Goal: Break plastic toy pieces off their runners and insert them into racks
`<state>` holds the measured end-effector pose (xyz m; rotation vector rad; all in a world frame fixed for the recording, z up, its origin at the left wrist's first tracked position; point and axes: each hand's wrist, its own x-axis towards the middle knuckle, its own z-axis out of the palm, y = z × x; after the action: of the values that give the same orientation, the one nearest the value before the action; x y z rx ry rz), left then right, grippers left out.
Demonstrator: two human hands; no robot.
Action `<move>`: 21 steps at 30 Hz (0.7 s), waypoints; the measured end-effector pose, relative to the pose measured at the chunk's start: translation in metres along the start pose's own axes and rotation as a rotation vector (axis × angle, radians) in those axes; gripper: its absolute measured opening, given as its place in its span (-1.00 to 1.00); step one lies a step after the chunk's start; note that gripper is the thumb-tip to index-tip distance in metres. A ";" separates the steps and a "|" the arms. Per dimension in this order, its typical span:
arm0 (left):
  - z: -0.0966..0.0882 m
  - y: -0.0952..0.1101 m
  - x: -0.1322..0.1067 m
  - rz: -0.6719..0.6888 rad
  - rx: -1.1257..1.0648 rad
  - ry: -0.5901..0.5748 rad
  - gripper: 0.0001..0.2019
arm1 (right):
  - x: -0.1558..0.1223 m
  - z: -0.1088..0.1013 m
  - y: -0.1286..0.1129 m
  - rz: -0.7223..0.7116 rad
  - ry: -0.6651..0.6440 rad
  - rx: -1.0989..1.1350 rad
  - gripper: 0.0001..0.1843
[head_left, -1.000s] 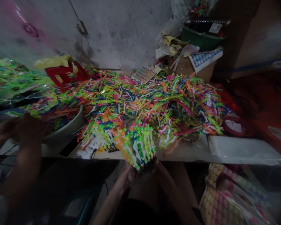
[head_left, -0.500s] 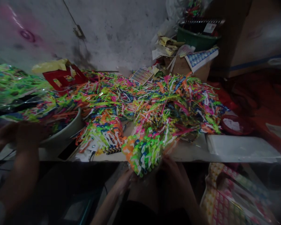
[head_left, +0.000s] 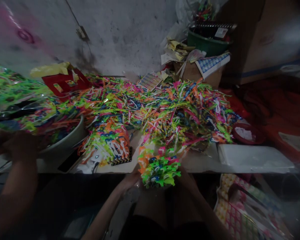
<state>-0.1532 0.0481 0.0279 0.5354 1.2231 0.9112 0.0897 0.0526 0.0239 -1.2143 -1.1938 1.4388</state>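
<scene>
At the table's front edge, above my lap, is a packed block of small bright plastic pieces (head_left: pixel 160 170) in green, orange, white, blue and pink. My left hand (head_left: pixel 132 178) grips it from the left, its fingers partly hidden behind the block. On the other side my right hand (head_left: pixel 187 180) holds its right edge, dim and partly covered. What kind of pieces they are I cannot make out. Just left of the block, a similar group of pieces (head_left: pixel 112 140) stands in a black ridged holder (head_left: pixel 122 160) on the table.
A large heap of loose colourful plastic strips (head_left: pixel 130 96) covers the table's back. At left, a co-worker's hands (head_left: pixel 17 143) are by a pale basin (head_left: pixel 65 143). A red crate (head_left: pixel 65 83), a dark red bowl (head_left: pixel 248 133) and a stack of clear plastic bags (head_left: pixel 255 156) lie around.
The block in my hands has tipped, so its ends now face more toward the right and me. My left hand has moved slightly left and up. The view has shifted a little.
</scene>
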 end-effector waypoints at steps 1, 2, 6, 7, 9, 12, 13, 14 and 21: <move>0.002 0.002 -0.001 -0.011 0.036 -0.022 -0.71 | -0.001 -0.001 0.002 -0.016 0.027 -0.021 -0.90; 0.003 0.004 -0.002 -0.018 0.072 -0.043 -0.75 | -0.002 -0.002 0.006 -0.034 0.066 -0.047 -0.88; 0.007 0.005 0.004 0.025 0.220 -0.083 -0.78 | -0.003 -0.005 0.020 -0.132 0.275 -0.219 -0.80; 0.008 0.004 0.007 0.057 0.255 -0.067 -0.76 | -0.002 -0.004 0.022 -0.155 0.318 -0.262 -0.80; 0.010 -0.001 0.017 0.140 0.310 -0.001 -0.76 | 0.000 0.001 0.021 -0.194 0.370 -0.314 -0.80; 0.013 -0.012 0.030 0.285 0.376 0.104 -0.85 | 0.001 0.010 0.013 -0.237 0.413 -0.326 -0.79; 0.014 -0.015 0.033 0.324 0.396 0.130 -0.86 | 0.000 0.013 0.010 -0.243 0.416 -0.328 -0.78; 0.013 -0.018 0.037 0.353 0.416 0.147 -0.86 | 0.000 0.015 0.007 -0.250 0.418 -0.333 -0.78; 0.003 -0.012 0.042 0.347 0.611 0.157 -0.75 | 0.002 0.008 0.007 -0.316 0.393 -0.433 -0.76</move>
<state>-0.1435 0.0758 -0.0042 1.2096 1.5885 0.8682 0.0810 0.0527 0.0168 -1.4376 -1.3778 0.6859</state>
